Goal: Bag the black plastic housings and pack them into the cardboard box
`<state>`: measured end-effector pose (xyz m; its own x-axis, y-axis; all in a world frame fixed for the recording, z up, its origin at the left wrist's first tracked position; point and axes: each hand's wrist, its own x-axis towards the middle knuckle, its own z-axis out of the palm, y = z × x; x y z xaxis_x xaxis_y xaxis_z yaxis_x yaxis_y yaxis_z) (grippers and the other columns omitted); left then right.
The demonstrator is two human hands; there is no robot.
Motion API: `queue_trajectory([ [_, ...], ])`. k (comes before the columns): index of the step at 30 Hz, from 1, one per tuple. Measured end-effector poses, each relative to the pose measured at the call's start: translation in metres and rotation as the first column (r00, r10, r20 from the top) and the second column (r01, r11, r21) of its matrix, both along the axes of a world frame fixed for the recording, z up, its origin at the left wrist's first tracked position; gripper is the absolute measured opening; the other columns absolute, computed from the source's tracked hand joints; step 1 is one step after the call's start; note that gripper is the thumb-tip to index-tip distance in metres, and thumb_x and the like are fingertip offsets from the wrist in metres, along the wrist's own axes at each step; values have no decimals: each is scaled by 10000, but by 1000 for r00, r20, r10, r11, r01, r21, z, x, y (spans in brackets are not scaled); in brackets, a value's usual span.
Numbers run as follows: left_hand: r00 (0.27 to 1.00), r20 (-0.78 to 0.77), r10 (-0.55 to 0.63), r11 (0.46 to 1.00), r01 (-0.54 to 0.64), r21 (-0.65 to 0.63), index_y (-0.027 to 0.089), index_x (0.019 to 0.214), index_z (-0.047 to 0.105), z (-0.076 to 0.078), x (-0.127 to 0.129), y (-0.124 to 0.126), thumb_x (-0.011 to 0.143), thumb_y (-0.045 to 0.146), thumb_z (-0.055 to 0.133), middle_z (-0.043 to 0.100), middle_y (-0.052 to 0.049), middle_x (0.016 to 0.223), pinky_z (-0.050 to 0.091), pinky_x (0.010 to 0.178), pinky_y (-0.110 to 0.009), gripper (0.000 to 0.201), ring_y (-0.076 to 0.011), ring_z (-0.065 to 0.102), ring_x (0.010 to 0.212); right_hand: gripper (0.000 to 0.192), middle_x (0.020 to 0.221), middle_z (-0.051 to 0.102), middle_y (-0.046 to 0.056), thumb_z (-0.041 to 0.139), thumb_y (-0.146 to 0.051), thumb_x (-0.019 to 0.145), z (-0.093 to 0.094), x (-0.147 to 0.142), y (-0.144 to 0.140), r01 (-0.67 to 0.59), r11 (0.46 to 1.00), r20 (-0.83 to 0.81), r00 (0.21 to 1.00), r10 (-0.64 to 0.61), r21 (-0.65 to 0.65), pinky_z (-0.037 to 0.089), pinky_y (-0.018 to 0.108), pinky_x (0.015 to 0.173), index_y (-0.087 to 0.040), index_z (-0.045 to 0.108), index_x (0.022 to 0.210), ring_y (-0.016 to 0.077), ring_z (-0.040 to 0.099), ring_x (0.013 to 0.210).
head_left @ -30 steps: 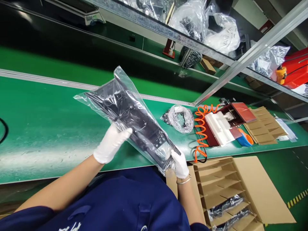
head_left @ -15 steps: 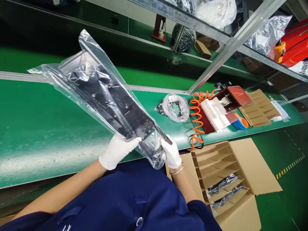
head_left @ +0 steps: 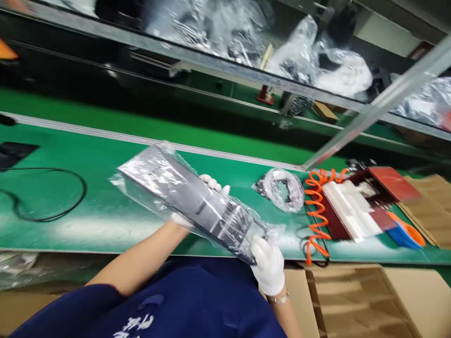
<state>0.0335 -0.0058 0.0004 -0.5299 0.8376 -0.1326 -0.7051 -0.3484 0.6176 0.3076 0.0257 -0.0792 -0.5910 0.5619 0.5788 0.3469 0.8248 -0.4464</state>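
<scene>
Plastic-bagged black panel (head_left: pixel 190 204) in gloved hands; lettering unreadable

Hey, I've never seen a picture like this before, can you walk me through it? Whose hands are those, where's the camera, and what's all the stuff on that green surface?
The camera sits on a person's head and looks down, so you see their own arms and dark blue top from above. Both hands wear white gloves. Together they hold a long black part in a clear plastic bag: the left hand reaches under its middle, with the fingertips showing past the far edge, and the right hand grips its near end.

Under it runs a green belt. On the belt lie a black cable, a small clear bag of dark parts, an orange coiled hose and a red-and-white fixture. Brown cardboard sits at the lower right. A shelf above holds more bagged items. The picture is somewhat blurred.
</scene>
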Motion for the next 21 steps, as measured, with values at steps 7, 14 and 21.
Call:
queue_trajectory([
  [7,970,195,-144,977,108,184,219,766,540,2,3,4,855,268,598,561,33,698,524,998,-429,117,-126,601,690,364,1014,778,72,572,30,799,-5,-8,-3,52,877,-1,998,-58,477,496,304,603,-222,624,1056,189,686,704],
  [14,969,95,-229,935,192,299,199,807,651,0,7,0,856,278,670,625,10,753,495,1021,-424,95,-147,635,769,264,943,762,62,562,-28,862,-1,-14,-3,129,845,-19,990,-139,520,538,306,586,-216,614,1041,204,701,707],
  [21,989,-32,-145,989,146,22,228,851,673,-15,-7,6,841,378,674,660,-24,806,506,1026,-471,150,-202,679,864,298,1014,767,97,585,-77,863,-6,-14,-5,68,938,-65,997,-49,339,595,316,648,-214,646,1121,233,742,825],
])
